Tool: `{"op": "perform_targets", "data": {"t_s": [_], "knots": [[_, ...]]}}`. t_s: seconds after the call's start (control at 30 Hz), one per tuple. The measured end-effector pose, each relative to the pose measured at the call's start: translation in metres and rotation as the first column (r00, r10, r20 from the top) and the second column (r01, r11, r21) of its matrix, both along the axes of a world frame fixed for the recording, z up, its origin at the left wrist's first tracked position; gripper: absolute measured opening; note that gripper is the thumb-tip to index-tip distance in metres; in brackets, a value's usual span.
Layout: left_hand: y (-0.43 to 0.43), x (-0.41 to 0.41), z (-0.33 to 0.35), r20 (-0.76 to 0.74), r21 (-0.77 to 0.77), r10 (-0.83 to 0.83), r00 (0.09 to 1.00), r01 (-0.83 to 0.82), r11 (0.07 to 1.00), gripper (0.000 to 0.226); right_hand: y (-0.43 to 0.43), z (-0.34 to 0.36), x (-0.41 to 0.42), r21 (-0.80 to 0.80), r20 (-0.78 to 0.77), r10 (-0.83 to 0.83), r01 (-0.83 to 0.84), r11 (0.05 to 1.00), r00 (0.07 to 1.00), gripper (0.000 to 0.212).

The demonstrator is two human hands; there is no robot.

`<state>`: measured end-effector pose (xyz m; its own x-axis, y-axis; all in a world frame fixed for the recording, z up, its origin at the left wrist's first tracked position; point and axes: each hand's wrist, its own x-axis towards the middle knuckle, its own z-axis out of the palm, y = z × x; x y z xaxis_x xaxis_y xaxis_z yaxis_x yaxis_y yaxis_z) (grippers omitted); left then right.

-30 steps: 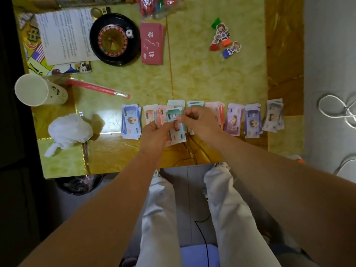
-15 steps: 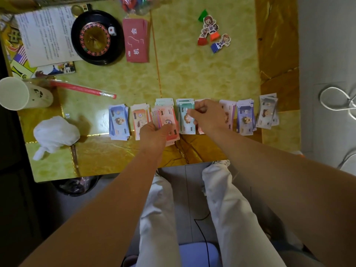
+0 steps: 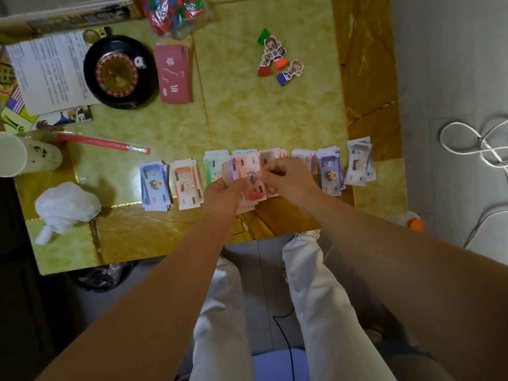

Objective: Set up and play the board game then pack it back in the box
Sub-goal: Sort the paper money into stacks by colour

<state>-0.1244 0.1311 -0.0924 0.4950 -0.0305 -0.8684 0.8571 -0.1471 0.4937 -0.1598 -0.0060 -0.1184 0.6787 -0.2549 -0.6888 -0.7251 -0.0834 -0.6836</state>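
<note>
Play-money notes lie sorted by colour in a row of piles across the table's near half: a blue pile [image 3: 154,185], an orange pile [image 3: 187,184], a green pile [image 3: 215,163], a purple pile [image 3: 330,170] and a grey pile [image 3: 358,165]. My left hand [image 3: 224,195] grips a fanned stack of mixed notes [image 3: 251,177] over the middle of the row. My right hand [image 3: 288,180] pinches the top red note of that stack.
At the back stand a black roulette wheel [image 3: 118,71], a red card deck [image 3: 173,74], a rules sheet [image 3: 48,70], a bag of plastic pieces [image 3: 176,15] and several character pawns [image 3: 277,60]. A paper cup [image 3: 27,155], red straw [image 3: 104,141] and white bag [image 3: 66,204] sit left.
My right hand set a green note down on the green pile, then came back to the stack in my left hand, where it now pinches a red note.
</note>
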Motion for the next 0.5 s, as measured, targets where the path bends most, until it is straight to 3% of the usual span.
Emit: {"op": "perform_targets", "data": {"t_s": [0.17,0.37,0.5], "knots": [[0.002,0.000,-0.013,0.047,0.100,0.014,0.999,-0.019,0.995,0.011,-0.015,-0.008,-0.004,-0.167,-0.081,-0.085,0.071,0.983,0.993,0.017],[0.000,-0.003,-0.016,0.064,0.086,-0.003,0.998,-0.003,0.996,0.020,-0.013,-0.023,-0.004,-0.367,-0.127,-0.087,0.035,0.930,0.988,0.017],[-0.002,-0.005,-0.017,0.061,0.101,-0.037,0.997,0.030,0.994,0.017,-0.012,-0.018,-0.007,-0.301,-0.019,-0.142,0.129,0.945,0.990,0.018]]}}
